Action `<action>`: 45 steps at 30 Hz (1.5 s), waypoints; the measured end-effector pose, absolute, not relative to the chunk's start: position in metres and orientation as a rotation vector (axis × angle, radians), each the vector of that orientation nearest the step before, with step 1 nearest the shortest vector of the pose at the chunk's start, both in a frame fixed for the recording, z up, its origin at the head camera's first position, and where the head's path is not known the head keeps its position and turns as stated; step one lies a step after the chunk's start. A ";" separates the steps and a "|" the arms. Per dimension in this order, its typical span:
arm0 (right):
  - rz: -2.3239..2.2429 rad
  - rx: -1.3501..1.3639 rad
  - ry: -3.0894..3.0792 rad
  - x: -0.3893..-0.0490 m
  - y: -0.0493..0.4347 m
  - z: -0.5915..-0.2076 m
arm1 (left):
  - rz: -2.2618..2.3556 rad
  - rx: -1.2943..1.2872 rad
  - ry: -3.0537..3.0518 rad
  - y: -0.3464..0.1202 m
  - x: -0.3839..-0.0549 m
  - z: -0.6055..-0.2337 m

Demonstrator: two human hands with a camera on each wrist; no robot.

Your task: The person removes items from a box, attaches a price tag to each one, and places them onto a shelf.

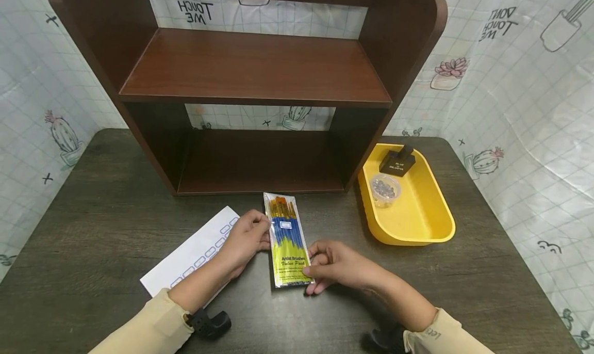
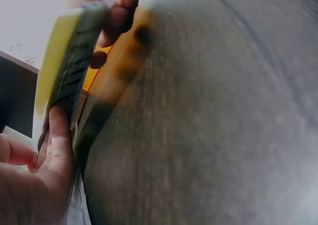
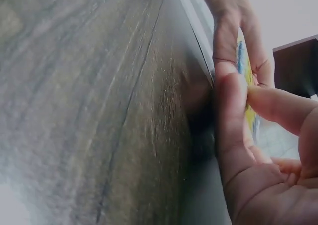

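A clear packet of artist brushes [image 1: 290, 240], with a blue and yellow-green printed front, is held above the dark table in front of the shelf. My left hand [image 1: 248, 238] pinches its left edge near the middle. At the lower right corner, my right hand [image 1: 335, 266] pinches the packet between thumb and fingers. The left wrist view shows the packet [image 2: 62, 56] raised at a slant, its back turned toward the table. Seen from the right wrist, only a thin strip of the packet [image 3: 249, 76] shows between both hands.
A white sheet with printed boxes [image 1: 185, 256] lies under my left forearm. The brown two-tier shelf [image 1: 255, 98] stands at the back. To the right, a yellow tray [image 1: 424, 209] holds a black box [image 1: 397, 161] and a small clear tub [image 1: 384, 188] of shiny pieces.
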State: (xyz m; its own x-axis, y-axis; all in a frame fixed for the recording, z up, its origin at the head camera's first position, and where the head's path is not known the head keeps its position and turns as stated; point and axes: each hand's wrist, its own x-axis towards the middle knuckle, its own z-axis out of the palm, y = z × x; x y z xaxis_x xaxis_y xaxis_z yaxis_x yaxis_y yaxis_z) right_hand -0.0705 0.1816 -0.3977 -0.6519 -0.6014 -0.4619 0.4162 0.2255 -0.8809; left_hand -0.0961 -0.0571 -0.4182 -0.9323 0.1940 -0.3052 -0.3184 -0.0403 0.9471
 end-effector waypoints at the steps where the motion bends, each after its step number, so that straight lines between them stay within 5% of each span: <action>1: -1.575 -0.151 1.644 -0.070 0.183 -0.398 | 2.034 -0.142 1.901 -0.058 -0.096 -0.418; 14: -1.675 -0.153 1.706 -0.066 0.185 -0.401 | 1.926 -0.042 2.142 -0.097 -0.104 -0.397; 29: -1.649 -0.381 1.826 -0.063 0.187 -0.394 | 1.830 -0.415 3.405 -0.216 -0.132 -0.351; 45: -1.617 -0.770 2.021 -0.068 0.182 -0.337 | 1.614 -0.246 3.399 -0.217 -0.148 -0.355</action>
